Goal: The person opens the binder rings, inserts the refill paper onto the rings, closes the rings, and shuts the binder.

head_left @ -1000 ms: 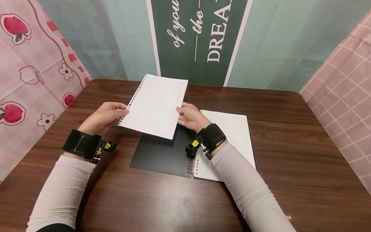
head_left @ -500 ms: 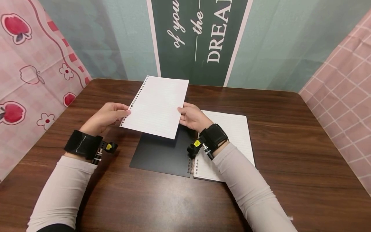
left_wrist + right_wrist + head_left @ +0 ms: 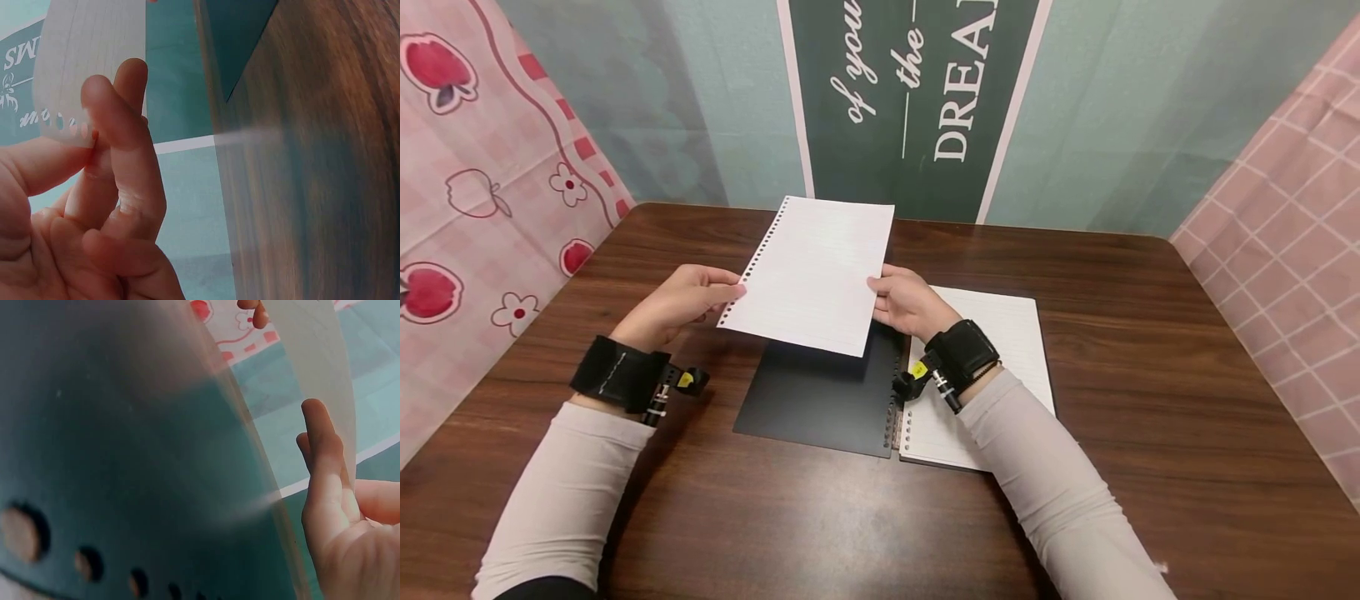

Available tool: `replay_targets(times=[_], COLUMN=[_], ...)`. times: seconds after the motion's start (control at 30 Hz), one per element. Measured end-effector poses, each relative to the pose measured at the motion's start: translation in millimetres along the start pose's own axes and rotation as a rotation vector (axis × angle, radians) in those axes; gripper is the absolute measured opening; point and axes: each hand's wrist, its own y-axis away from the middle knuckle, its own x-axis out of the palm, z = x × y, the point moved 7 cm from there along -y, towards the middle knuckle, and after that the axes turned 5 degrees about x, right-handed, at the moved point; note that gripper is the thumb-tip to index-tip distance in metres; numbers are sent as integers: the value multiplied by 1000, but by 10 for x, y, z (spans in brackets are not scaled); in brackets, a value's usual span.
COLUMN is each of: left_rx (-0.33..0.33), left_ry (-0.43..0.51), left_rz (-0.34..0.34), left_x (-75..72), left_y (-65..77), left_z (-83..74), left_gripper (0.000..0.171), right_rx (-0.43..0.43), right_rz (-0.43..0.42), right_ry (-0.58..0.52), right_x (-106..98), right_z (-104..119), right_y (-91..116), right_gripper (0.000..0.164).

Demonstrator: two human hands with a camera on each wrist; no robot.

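Observation:
A white lined loose-leaf sheet is held up, tilted, above the table between both hands, its row of punched holes on the left. My left hand pinches the holed edge near its lower end, thumb on top; the left wrist view shows the fingers behind the paper. My right hand pinches the opposite edge, thumb on top and fingers beneath. Under the sheet lies an open binder notebook: its dark cover is to the left, and a stack of lined pages is to the right, partly hidden by my right forearm.
The dark wooden table extends around the notebook. A teal cloth with a green lettered panel hangs behind it. Pink patterned cloths stand at the left and right.
Both hands have shifted slightly to the right together, carrying the sheet with them. Their pinch on it is unchanged, and the notebook lies where it was.

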Motion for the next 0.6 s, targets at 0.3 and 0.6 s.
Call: replay_targets(times=[0.3, 0.6], left_rx=[-1, 15], left_ry=[-4, -29], left_rz=[6, 43], left_x=[70, 156], left_y=[-19, -11], left_z=[-33, -94], left_gripper=[40, 33], right_rx=[3, -1], right_rz=[-9, -38], right_ry=[13, 42], right_x=[-82, -198], right_z=[9, 18], right_y=[65, 125], right_gripper=[44, 43])
